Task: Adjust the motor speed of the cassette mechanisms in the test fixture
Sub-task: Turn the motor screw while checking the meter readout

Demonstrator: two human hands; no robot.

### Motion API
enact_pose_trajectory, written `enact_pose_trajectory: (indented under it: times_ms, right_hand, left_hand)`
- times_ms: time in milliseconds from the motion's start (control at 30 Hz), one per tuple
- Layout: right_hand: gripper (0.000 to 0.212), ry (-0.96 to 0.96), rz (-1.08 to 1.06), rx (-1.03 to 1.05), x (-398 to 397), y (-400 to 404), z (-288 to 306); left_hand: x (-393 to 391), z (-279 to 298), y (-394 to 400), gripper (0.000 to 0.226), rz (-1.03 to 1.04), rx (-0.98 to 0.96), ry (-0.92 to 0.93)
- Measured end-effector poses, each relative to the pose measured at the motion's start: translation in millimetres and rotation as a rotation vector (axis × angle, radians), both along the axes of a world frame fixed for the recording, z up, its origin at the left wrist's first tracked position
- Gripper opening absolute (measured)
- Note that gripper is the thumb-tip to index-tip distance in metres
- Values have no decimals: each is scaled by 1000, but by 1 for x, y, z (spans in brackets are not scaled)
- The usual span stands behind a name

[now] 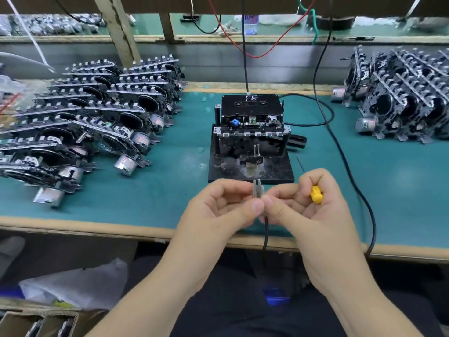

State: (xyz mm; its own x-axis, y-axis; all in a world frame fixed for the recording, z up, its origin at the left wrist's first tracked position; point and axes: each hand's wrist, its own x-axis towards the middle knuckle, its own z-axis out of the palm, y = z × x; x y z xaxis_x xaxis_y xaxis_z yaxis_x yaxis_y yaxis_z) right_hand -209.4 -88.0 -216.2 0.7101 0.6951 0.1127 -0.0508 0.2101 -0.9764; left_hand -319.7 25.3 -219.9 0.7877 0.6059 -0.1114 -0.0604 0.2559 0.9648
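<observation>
A black test fixture [251, 169] stands mid-bench with a cassette mechanism [252, 117] mounted in it; a black cassette marked "PE" lies on top. In front of it, over the bench's near edge, my left hand [218, 207] and my right hand [308, 205] meet. Both pinch a small metal two-pronged clip [257, 189] on the end of a black cable [265, 235] that hangs down. My right hand also holds a yellow-handled screwdriver [316, 194] in its curled fingers; the thin shaft points up and left toward the fixture.
Rows of cassette mechanisms [92, 120] with silver motors fill the left of the green mat [170, 190]. Another stack of mechanisms [403, 100] sits at the right. Black cables [345, 152] loop right of the fixture. Cardboard boxes [38, 322] and a plastic bag sit below left.
</observation>
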Motion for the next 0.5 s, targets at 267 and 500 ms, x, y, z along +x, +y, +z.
enact_pose_trajectory:
  times_ms: [267,500]
  right_hand:
    - [44,-22,-21,-76,4,1,-16]
    - [49,-80,-53,-155,9,8,-19]
  left_hand:
    - [5,-11,9,17,14,86,91]
    - [14,-10,23,20,-11,252,178]
